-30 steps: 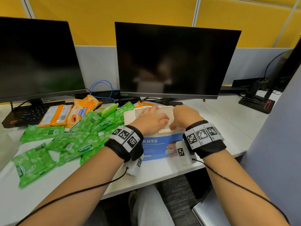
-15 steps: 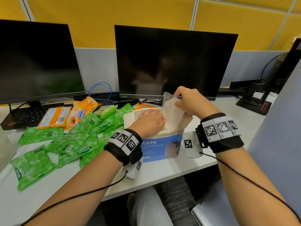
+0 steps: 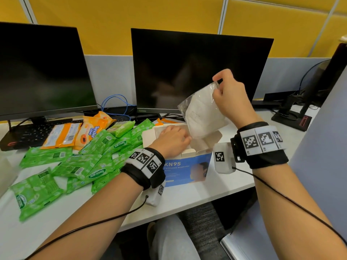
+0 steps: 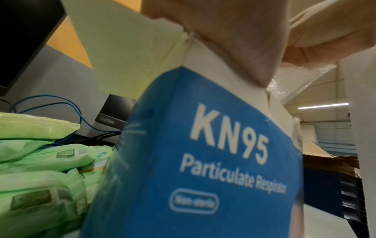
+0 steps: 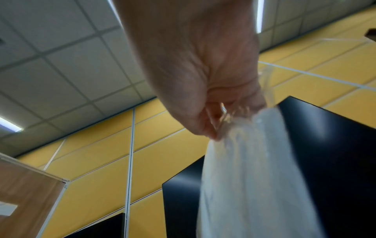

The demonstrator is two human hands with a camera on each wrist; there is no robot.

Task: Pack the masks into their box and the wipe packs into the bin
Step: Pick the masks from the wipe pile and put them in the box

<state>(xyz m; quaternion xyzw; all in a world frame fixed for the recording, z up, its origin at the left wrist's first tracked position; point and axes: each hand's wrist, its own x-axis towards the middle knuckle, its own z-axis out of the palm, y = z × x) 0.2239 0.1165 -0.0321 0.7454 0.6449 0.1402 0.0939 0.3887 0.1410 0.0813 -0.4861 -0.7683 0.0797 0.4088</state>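
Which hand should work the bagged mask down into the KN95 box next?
Right. The right hand already pinches the bagged mask by its top, above the open KN95 box. The left hand rests on the box's rim, steadying it.

Bright even office light, ceiling strip lights, wrist views motion-blurred, wide-angle edges bowed

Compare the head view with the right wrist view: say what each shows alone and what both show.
Only the head view shows the open mask box with the left hand resting on its top, the green wipe packs and orange wipe packs on the desk.

Only the right wrist view shows the ceiling tiles and the underside of the grip.

Both show the right hand pinching the top of a bagged mask, a black monitor and the yellow wall panels.
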